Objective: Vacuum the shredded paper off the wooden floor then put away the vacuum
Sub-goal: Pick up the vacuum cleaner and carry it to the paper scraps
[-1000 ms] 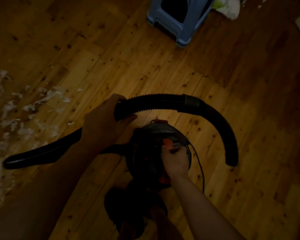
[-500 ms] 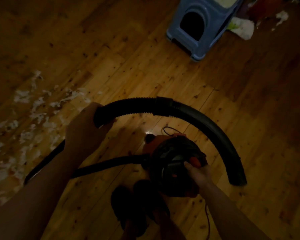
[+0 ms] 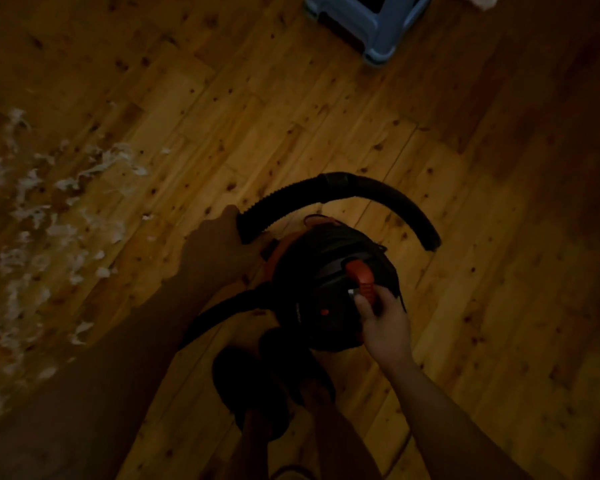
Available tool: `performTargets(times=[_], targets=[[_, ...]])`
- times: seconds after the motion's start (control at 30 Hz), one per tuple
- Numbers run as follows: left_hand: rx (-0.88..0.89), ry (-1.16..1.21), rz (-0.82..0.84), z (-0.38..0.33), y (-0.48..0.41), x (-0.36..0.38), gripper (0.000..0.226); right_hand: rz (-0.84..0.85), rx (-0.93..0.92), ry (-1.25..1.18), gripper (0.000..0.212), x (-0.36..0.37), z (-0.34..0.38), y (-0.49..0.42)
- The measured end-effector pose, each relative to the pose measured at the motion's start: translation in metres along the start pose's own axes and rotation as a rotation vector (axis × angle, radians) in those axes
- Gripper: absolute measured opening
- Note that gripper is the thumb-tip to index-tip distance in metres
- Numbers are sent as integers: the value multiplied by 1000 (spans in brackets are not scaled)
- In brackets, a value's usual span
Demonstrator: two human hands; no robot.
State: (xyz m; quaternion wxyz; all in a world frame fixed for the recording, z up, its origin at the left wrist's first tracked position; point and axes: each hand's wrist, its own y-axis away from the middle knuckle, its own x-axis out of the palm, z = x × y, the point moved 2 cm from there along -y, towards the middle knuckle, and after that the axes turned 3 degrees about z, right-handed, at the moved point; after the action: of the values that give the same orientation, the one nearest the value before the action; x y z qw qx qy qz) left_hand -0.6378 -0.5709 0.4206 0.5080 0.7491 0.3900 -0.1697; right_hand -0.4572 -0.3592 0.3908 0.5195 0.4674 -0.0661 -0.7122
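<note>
Black hose (image 3: 286, 199) in left hand (image 3: 215, 251), vacuum (image 3: 312, 285) in right hand (image 3: 383, 323)

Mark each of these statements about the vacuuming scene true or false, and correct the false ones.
1. The left hand grips the black hose. True.
2. The shredded paper lies to the right of the vacuum. False: it is scattered on the floor to the left.
3. The right hand holds the vacuum's orange handle. True.
4. The hose's free end is pushed into the paper. False: it hangs to the right of the vacuum, well away from the paper.
5. A blue stool stands at the top edge of the view. True.
</note>
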Motion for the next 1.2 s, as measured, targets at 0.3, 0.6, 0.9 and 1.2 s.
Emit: performTargets(times=[0.3, 0.6, 0.9, 1.2], targets=[[-98, 221, 98, 8, 13, 76, 56, 182, -60, 141, 17, 17, 42, -28], [-67, -17, 165, 20, 8, 65, 85, 139, 67, 140, 21, 38, 64, -23], [8, -147, 76, 6, 8, 57, 103, 45, 225, -46, 38, 50, 71, -22], [111, -593, 23, -2, -14, 67, 125, 94, 219, -284, 19, 74, 72, -19]])
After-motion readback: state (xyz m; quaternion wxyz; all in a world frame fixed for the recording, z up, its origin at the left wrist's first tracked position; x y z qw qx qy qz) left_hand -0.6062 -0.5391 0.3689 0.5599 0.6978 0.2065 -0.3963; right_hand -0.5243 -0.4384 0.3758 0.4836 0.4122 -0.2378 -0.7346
